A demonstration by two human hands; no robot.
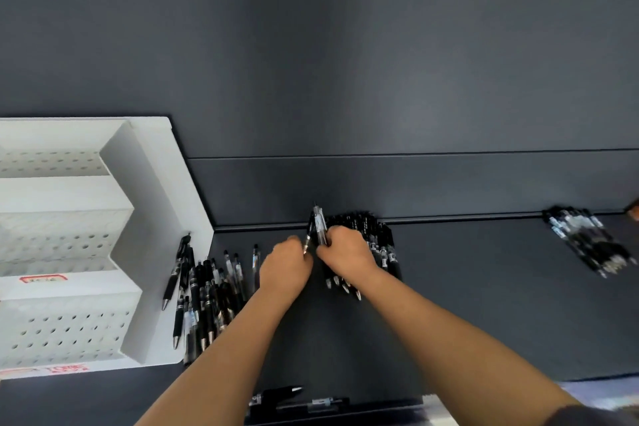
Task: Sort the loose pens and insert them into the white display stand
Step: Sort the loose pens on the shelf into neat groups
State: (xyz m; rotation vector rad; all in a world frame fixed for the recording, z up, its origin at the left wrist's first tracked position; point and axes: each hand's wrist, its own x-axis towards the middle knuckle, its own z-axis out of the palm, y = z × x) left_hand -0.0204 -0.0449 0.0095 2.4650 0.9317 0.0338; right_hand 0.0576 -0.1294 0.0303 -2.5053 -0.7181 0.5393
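The white display stand (162, 211), stepped and full of round holes, stands at the left on the dark shelf. A loose pile of black pens (204, 290) lies just right of it. My left hand (285, 268) pinches a thin black pen (307, 239) by its lower end. Close beside it, my right hand (345, 252) grips a clear-barrelled pen (320, 225) that points up. Under and behind my right hand lies a tidy row of black pens (377, 242).
Another bunch of pens (587, 242) lies at the far right of the shelf. Two pens (297, 398) rest at the shelf's front edge, near my left forearm. A dark back panel rises behind the shelf.
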